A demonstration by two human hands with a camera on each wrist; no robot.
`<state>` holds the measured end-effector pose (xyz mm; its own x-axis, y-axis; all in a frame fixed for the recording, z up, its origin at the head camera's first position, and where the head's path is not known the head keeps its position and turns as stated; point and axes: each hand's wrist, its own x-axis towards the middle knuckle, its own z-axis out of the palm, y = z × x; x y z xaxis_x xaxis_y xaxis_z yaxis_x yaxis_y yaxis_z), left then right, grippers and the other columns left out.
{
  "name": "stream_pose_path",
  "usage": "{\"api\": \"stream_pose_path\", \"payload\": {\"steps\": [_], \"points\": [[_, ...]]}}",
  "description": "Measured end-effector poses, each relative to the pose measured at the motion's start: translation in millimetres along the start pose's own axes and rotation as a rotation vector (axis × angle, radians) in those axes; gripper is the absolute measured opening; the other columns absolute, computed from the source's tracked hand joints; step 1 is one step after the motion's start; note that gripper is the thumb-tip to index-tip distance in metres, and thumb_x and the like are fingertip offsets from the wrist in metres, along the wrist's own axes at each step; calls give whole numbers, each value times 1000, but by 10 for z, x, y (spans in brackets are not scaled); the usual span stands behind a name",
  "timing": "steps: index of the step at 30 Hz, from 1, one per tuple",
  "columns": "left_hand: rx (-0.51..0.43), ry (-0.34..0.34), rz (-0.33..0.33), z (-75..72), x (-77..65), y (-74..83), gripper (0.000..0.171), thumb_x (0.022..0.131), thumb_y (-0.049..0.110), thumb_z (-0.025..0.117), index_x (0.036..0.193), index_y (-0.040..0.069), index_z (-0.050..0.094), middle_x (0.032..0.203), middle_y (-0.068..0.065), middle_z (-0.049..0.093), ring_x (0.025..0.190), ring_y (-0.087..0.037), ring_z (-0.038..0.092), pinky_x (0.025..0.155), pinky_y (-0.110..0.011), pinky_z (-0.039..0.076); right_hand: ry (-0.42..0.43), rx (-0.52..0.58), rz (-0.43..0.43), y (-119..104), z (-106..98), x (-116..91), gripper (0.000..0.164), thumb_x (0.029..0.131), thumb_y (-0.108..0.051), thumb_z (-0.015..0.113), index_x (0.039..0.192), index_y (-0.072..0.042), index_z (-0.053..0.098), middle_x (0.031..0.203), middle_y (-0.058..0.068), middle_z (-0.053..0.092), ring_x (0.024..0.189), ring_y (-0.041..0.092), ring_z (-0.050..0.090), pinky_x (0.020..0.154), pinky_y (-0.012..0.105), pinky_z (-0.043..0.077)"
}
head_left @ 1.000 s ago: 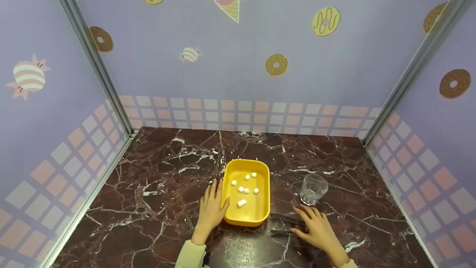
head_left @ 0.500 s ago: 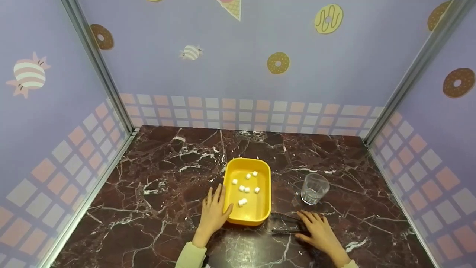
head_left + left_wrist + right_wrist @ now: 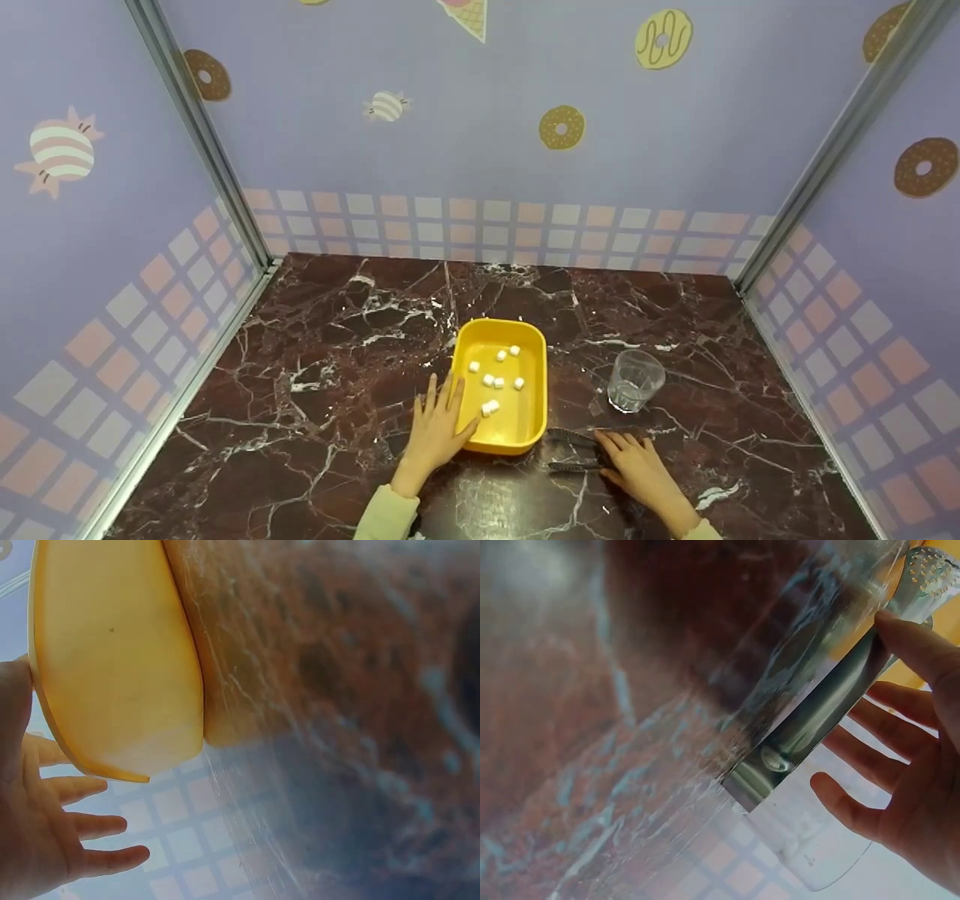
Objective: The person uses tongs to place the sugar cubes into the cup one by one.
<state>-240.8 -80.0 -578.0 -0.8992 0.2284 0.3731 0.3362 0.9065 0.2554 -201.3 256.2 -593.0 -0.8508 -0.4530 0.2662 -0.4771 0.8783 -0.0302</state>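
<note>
In the head view a yellow tray (image 3: 538,390) holds several small white cubes (image 3: 489,380). My left hand (image 3: 435,435) rests at its left side, thumb over the rim and fingers spread; the left wrist view shows the fingers (image 3: 97,825) straight beside the tray wall (image 3: 112,667). Right of the tray lie metal tongs (image 3: 571,438), their tips apart and pointing toward it. My right hand (image 3: 637,469) holds the tongs near the hinged end, thumb on one side and fingers on the other. In the right wrist view the thumb touches the tongs (image 3: 817,705), which partly hide the fingertips.
A clear glass (image 3: 635,381) stands upright beyond the right hand, very close to its fingertips. Dark marbled tabletop (image 3: 337,360) surrounds everything. Patterned panels (image 3: 480,135) rise at the back and on both sides.
My right hand has drawn back from near the glass and come onto the tongs. My left hand has shifted slightly right, its thumb farther over the tray's rim. Tray, cubes and glass stay put.
</note>
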Motion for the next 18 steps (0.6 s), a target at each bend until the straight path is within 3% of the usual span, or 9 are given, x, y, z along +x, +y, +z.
{"api": "stream_pose_path", "payload": {"steps": [18], "points": [[94,-59,10,-3,-21,-18,83,79,64,45,138,7,32,144,-14,31,131,-43,23,98,-63,26,12,-40,-59,-25,-27,1,49,64,-24,76,108,-6,59,87,4,61,80,23,57,67,44,46]]}}
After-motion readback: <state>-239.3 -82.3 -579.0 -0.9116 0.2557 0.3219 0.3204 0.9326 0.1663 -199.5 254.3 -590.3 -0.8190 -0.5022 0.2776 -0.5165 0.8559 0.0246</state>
